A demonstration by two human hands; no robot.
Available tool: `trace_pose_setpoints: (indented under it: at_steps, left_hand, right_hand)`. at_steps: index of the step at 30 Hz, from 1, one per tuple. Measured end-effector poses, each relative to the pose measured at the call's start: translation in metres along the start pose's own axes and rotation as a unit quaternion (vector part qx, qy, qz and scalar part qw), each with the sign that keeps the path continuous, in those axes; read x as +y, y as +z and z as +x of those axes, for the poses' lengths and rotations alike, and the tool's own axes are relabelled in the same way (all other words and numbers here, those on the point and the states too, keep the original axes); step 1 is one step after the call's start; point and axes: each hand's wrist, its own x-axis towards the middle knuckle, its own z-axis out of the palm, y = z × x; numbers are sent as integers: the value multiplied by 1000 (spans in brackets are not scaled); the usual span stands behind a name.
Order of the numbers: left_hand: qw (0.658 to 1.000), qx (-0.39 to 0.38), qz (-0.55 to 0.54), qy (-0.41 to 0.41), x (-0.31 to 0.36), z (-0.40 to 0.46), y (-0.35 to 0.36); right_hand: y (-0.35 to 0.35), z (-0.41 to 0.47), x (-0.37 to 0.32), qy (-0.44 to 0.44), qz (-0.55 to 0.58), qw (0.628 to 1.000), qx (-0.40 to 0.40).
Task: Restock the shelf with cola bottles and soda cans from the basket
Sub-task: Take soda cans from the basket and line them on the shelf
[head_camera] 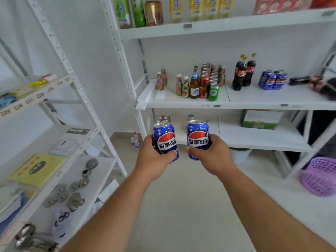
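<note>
Purple mesh basket point(320, 177) on the floor at far right, under the shelving; contents not visible from this angle. White middle shelf point(254, 100) stocked from left to right: small brown bottles, a cluster of glass bottles and red and green cans point(203, 82), then 2 upright cola bottles point(243, 74) with yellow caps, then a group of blue soda cans point(273, 80) just beside them, then more cola bottles lying on their sides point(316, 84) at the right edge. Top shelf lined with tea and juice bottles point(174, 10). Lower shelf held a green and white carton point(260, 119).

Both arms stretched forward below the middle shelf. Left hand point(154, 157) wrapped around 1 upright blue cola can point(166, 140), thumb across its front. Right hand point(212, 155) curled around a second blue can point(197, 139), also upright, thumb on its lower front. The 2 cans held side by side, apart, logos toward the camera.
</note>
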Motion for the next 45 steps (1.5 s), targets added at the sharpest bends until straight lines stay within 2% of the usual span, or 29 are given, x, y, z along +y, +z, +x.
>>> trace_pose_setpoints:
  at_steps: [10, 16, 24, 37, 45]
  left_hand:
    - [989, -132, -3, 67, 33, 80, 90]
    - [976, -199, -7, 87, 55, 115, 137]
    - [968, -233, 6, 97, 87, 153, 239]
    - [971, -228, 12, 75, 156, 188, 429]
    - [969, -239, 14, 67, 167, 239, 498]
  right_hand:
    - [-77, 40, 16, 38, -36, 986, 156]
    - [-112, 65, 22, 50, -46, 975, 212]
    - [-184, 114, 59, 62, -28, 970, 233]
    - [-367, 210, 122, 72, -13, 971, 229]
    - [-405, 276, 151, 90, -20, 971, 219]
